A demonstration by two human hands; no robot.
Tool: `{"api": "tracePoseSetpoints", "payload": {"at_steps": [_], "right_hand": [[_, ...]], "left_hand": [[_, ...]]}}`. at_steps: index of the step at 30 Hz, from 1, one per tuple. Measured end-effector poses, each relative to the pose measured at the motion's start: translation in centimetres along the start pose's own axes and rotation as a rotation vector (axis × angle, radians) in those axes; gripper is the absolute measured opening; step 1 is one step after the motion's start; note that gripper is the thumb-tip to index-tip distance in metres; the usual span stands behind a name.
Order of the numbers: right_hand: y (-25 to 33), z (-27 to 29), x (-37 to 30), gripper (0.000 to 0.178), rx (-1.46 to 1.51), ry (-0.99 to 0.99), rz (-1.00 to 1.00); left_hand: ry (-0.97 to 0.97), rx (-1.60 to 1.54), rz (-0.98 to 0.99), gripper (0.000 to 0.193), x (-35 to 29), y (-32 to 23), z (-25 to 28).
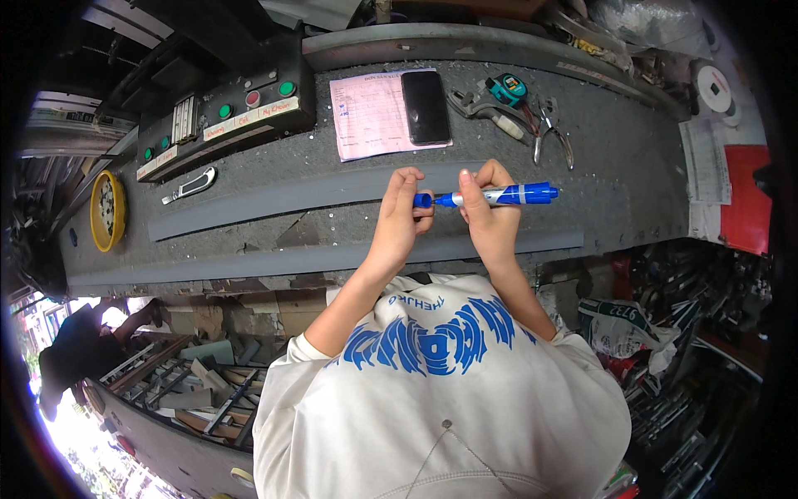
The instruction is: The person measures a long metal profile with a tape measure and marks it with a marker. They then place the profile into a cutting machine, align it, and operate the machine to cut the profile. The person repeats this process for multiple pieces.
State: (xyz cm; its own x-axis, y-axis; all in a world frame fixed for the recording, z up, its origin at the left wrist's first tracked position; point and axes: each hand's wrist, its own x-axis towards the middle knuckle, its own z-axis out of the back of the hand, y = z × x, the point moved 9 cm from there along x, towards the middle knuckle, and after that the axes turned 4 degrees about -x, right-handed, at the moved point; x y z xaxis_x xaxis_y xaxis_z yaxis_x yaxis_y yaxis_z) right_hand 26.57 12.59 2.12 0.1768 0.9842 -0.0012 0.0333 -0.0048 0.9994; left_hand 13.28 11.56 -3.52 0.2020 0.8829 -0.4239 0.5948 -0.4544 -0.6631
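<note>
Between my hands is a blue and white marker pen (507,195), with its tip bared and pointing left. My right hand (492,218) is closed round the pen's barrel, thumb on top. In my left hand (401,218) the blue marker cap (422,200) is pinched, its open end facing the tip with a small gap between them. Under and behind both hands lie two long grey strips; the far strip (283,202) passes behind my fingers, and the near strip (249,264) runs along the bench's front edge.
On the dark workbench (598,191) lie a pink paper (366,125), a black phone (426,108), a tape measure (505,88), pliers (551,137) and a utility knife (190,185). A button panel (237,116) stands back left, a yellow bowl (98,218) far left. Scrap pieces (199,387) fill a bin below.
</note>
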Motion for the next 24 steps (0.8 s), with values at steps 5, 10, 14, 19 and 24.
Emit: {"api": "tracePoseSetpoints", "payload": {"at_steps": [5, 10, 14, 19, 24], "right_hand": [[0.7, 0.2, -0.2, 0.030, -0.131, 0.011, 0.182], [-3.0, 0.1, -0.4, 0.028, 0.203, -0.008, -0.167], [-5.8, -0.4, -0.8, 0.025, 0.329, 0.058, -0.313], [-5.5, -0.8, -0.9, 0.028, -0.073, 0.086, 0.054], [-5.1, -2.9, -1.4, 0.030, -0.189, 0.273, 0.032]], "left_hand": [[0.014, 0.147, -0.150, 0.018, -0.6, 0.8, -2.3], [-0.112, 0.821, -0.956, 0.018, -3.6, -2.8, -4.9], [-0.030, 0.859, -0.739, 0.022, -1.4, -1.7, -3.8], [-0.033, 0.443, 0.110, 0.029, 0.6, 3.1, 0.3], [-0.001, 0.185, 0.286, 0.028, -0.6, 4.3, 1.9]]}}
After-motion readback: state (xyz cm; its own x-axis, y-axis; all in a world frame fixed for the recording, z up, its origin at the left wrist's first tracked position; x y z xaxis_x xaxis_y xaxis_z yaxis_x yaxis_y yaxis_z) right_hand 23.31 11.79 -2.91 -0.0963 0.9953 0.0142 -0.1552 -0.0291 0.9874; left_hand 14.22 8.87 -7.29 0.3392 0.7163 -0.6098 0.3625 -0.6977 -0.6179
